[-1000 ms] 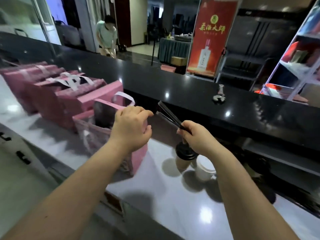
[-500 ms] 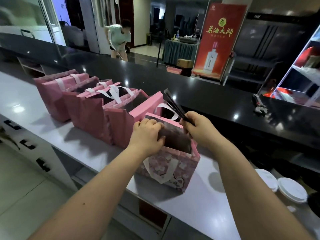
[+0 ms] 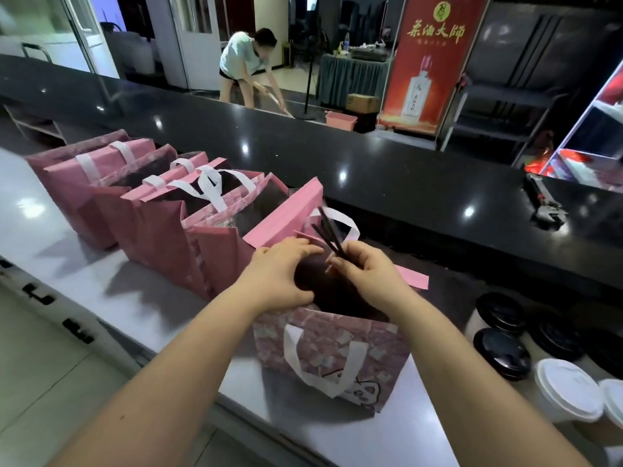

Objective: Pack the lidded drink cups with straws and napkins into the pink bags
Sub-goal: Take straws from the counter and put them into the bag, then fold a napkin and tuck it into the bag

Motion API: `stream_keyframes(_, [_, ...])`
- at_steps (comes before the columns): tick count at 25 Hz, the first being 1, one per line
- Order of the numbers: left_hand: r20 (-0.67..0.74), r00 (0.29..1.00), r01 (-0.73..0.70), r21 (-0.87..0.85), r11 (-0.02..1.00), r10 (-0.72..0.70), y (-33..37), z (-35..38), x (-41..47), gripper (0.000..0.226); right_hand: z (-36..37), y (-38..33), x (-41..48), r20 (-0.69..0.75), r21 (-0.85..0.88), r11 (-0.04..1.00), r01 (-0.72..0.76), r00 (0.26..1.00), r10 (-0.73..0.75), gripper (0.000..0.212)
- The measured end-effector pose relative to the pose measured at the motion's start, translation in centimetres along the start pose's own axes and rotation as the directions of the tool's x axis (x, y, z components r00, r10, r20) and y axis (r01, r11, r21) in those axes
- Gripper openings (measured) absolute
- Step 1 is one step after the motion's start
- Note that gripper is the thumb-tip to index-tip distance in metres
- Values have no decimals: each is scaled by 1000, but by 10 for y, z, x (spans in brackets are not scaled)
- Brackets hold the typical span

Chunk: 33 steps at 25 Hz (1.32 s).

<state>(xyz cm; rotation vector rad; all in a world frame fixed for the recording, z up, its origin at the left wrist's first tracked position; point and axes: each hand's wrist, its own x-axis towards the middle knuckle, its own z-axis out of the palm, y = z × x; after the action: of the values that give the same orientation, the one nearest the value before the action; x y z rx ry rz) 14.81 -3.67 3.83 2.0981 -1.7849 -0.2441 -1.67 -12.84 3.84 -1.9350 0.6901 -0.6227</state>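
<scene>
Fingers [image 3: 338, 262] of your right hand [image 3: 365, 276] are pinched round a thin bundle of black straws [image 3: 328, 235], whose free ends point up and away from you over the open mouth of the front bag [image 3: 323, 352] (how many straws there are is hard to tell). Your left hand [image 3: 279, 278] sits on the bag's left rim with its fingers [image 3: 296, 246] curled over the edge and the thumb below, gripping the rim and holding the mouth wide. The bag's inside is dark and what it holds cannot be made out.

That bag stands upright close to the near edge of the pale desk [image 3: 111, 284], its white handle hanging down the patterned side facing you. The other pink bags [image 3: 161, 214] stand in a tight row touching one another, running from just beside the front bag toward the desk's far left corner. At the right end of the desk you have the black-lidded cups [image 3: 502, 352] grouped together, and the white-lidded cups [image 3: 566, 389] just beside them, nearer the near edge.

Along the desk's far edge rises a glossy black counter [image 3: 404, 183], with a metal tool [image 3: 546, 203] lying on its right part. Beyond it a person [image 3: 242, 62] bends over the floor, and a red banner [image 3: 431, 62] stands to the right.
</scene>
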Motion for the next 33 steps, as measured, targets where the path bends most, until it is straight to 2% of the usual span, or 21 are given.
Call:
stream_keyframes(3, [39, 998, -36, -95, 995, 40, -13, -4, 5, 84, -15, 17, 0, 46, -330, 944, -5, 999, 22, 11])
stream_keyframes(5, [92, 995, -32, -126, 992, 44, -18, -8, 9, 98, -20, 23, -2, 62, -594, 803, -45, 993, 101, 7])
stream_keyframes(7, [121, 990, -58, -140, 988, 75, -23, -7, 11, 107, -17, 28, -4, 23, -782, 612, -120, 975, 221, 11])
stream_keyframes(10, [143, 975, -149, -144, 978, 170, -19, 4, 12, 112, -19, 34, -13, -33, -858, 461, -227, 920, 391, 26])
stream_keyframes(13, [164, 952, -240, -122, 963, 258, -6, 14, 15, 110, -37, 36, -21, -121, -882, 356, -310, 878, 464, 34])
stream_keyframes(16, [168, 940, -293, -47, 955, 297, 0, 17, 22, 103, -41, 35, -18, -195, -878, 329, -348, 887, 418, 27])
stream_keyframes(19, [90, 953, -296, 75, 952, 289, -1, 15, 26, 91, -31, 26, -10, -185, -879, 344, -330, 901, 393, 28])
stream_keyframes(22, [15, 953, -302, 148, 942, 303, 1, 9, 23, 82, -27, 7, -17, -206, -811, 474, -342, 926, 316, 36])
stream_keyframes(24, [-43, 940, -327, 169, 930, 339, 4, 4, 18, 78, -23, -16, -29, -230, -729, 594, -340, 939, 255, 31])
stream_keyframes(25, [-66, 932, -341, 169, 925, 356, 6, 1, 15, 74, -20, -27, -37, -234, -710, 619, -335, 942, 241, 29])
stream_keyframes(29, [-109, 891, -417, 192, 888, 442, 30, -3, 4, 55, -14, -59, -75, -352, -770, 522, -368, 926, 133, 27])
stream_keyframes(33, [-91, 835, -534, 107, 839, 543, 83, 12, -11, 44, -18, -59, -136, -525, -754, 422, -503, 848, 74, 22])
